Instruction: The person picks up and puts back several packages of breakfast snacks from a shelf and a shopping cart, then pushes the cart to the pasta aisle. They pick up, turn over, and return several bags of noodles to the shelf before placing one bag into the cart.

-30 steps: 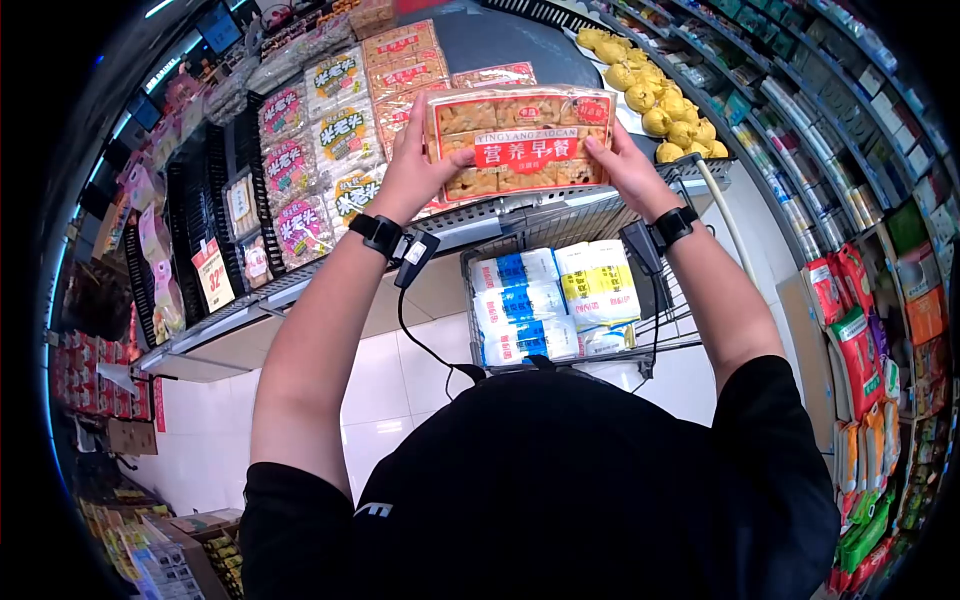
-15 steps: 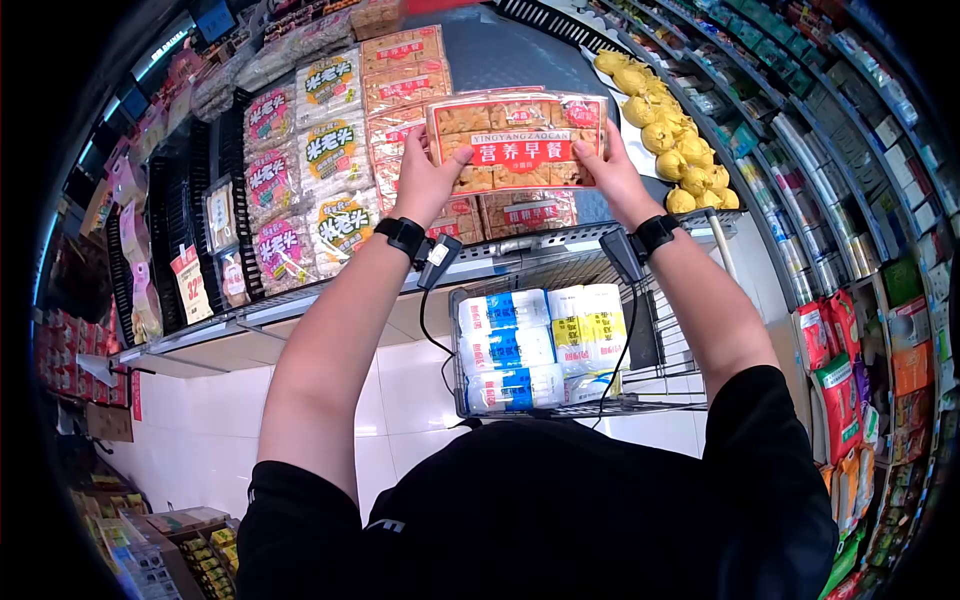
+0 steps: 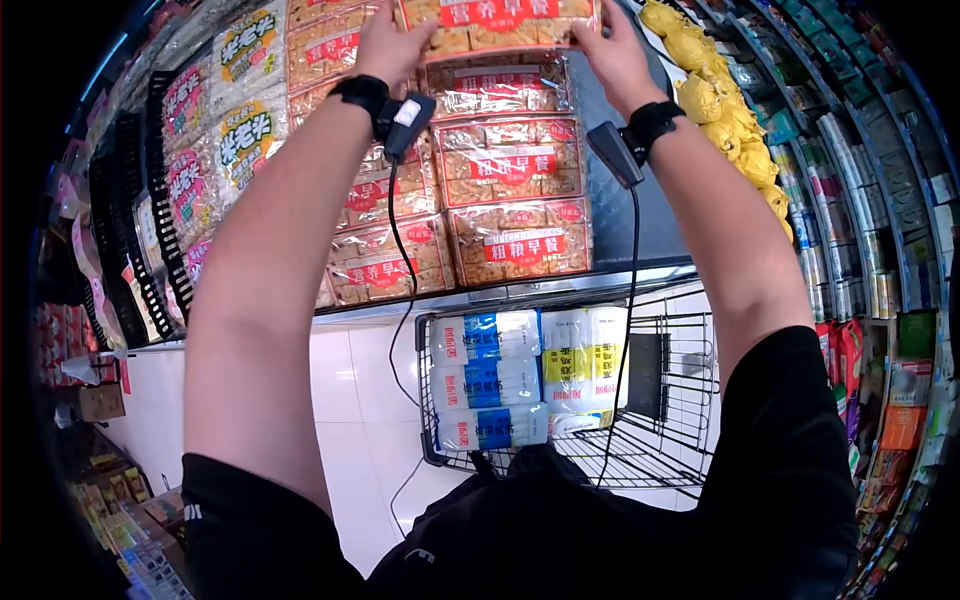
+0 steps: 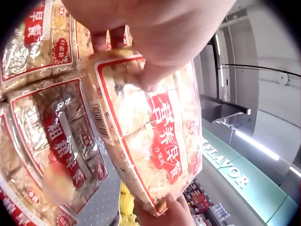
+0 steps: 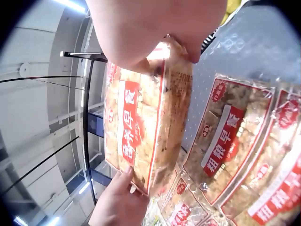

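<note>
A clear-wrapped pack of pastry squares (image 3: pixel 500 28) with a red label is held up between both hands at the top of the head view. My left hand (image 3: pixel 392 50) grips its left end, thumb on the front face. At the other end my right hand (image 3: pixel 615 62) grips it the same way. In the left wrist view the pack (image 4: pixel 150 127) stands upright, its label facing the camera. The right wrist view shows the side of the pack (image 5: pixel 174 108) beneath the right palm. Similar packs (image 3: pixel 515 160) lie in rows on the display just below the held one.
White bags with yellow or pink print (image 3: pixel 248 135) fill the display's left side. Yellow wrapped bundles (image 3: pixel 735 130) line its right edge, beside a bare grey strip (image 3: pixel 650 225). A wire cart (image 3: pixel 680 370) below holds white-and-blue packages (image 3: pixel 490 385). Cables (image 3: pixel 632 270) hang from the wrist cameras.
Both hands have carried the pack forward, up toward the top of the head view. The view has shifted closer to the display, so more packs show beneath. Both hands keep their grip.
</note>
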`<control>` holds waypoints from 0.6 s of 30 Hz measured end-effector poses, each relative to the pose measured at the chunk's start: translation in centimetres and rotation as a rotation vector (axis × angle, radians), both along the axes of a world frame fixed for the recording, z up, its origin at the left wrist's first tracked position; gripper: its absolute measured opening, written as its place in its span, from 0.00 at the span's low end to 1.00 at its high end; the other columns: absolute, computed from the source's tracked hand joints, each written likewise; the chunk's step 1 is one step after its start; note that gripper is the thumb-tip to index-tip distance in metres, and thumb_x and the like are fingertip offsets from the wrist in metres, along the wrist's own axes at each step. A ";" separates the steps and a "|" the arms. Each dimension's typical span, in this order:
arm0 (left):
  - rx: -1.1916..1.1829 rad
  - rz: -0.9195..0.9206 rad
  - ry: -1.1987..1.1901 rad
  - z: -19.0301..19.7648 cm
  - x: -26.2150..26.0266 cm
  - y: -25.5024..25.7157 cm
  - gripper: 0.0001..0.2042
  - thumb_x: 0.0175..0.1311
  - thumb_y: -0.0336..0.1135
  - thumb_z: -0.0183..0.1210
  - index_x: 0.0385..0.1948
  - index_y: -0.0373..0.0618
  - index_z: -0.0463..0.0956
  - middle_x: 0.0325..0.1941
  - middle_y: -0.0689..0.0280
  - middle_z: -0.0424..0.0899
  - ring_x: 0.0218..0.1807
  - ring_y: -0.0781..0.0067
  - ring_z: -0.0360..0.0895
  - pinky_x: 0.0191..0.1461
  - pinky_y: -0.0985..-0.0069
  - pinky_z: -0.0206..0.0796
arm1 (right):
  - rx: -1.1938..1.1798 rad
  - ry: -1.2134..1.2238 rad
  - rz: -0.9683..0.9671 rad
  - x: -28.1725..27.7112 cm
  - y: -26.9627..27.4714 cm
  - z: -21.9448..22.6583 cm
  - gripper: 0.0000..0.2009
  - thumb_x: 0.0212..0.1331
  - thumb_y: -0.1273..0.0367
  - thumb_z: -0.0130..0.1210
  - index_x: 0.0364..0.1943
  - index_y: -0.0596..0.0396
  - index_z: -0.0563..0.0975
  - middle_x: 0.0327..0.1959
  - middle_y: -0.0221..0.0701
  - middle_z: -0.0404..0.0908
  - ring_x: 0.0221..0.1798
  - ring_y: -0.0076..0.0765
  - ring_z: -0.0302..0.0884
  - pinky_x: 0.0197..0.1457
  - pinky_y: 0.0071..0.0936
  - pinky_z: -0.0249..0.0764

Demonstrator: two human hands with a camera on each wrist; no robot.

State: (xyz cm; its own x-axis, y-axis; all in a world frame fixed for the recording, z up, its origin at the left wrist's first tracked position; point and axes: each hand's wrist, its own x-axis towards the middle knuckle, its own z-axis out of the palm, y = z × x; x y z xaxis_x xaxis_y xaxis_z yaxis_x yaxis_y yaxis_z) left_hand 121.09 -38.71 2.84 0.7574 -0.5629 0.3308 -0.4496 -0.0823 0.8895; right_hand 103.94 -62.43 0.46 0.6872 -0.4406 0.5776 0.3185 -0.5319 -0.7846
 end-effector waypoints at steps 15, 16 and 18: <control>0.312 0.346 -0.521 -4.2 5.1 -4.8 0.24 0.57 0.35 0.61 0.56 0.38 0.69 0.43 0.48 0.81 0.46 0.59 0.79 0.50 0.67 0.70 | 0.058 0.237 -0.162 4.3 -0.1 -3.2 0.23 0.64 0.69 0.46 0.64 0.54 0.62 0.50 0.46 0.77 0.52 0.44 0.76 0.56 0.33 0.71; 0.290 0.331 -0.566 -4.7 5.6 -5.0 0.22 0.57 0.35 0.61 0.53 0.37 0.71 0.42 0.47 0.81 0.46 0.58 0.80 0.49 0.67 0.70 | 0.268 0.418 -0.052 3.5 0.7 -2.0 0.23 0.66 0.67 0.45 0.64 0.54 0.61 0.51 0.47 0.77 0.54 0.45 0.76 0.57 0.34 0.70; 0.233 0.218 -0.586 -4.8 5.2 -4.7 0.19 0.57 0.35 0.60 0.50 0.35 0.73 0.44 0.46 0.81 0.46 0.56 0.80 0.48 0.64 0.70 | -0.025 0.142 -0.054 6.8 -2.7 -7.6 0.24 0.67 0.66 0.44 0.65 0.54 0.59 0.55 0.48 0.74 0.59 0.48 0.72 0.62 0.35 0.67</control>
State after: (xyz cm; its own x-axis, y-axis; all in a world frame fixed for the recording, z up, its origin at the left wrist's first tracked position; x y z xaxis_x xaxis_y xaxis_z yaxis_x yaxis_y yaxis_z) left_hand 126.34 -43.40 -1.92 0.5940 -0.5243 0.6102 -0.8045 -0.3864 0.4511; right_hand 110.70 -65.08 -7.18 0.7383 -0.4658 0.4878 0.1758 -0.5653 -0.8059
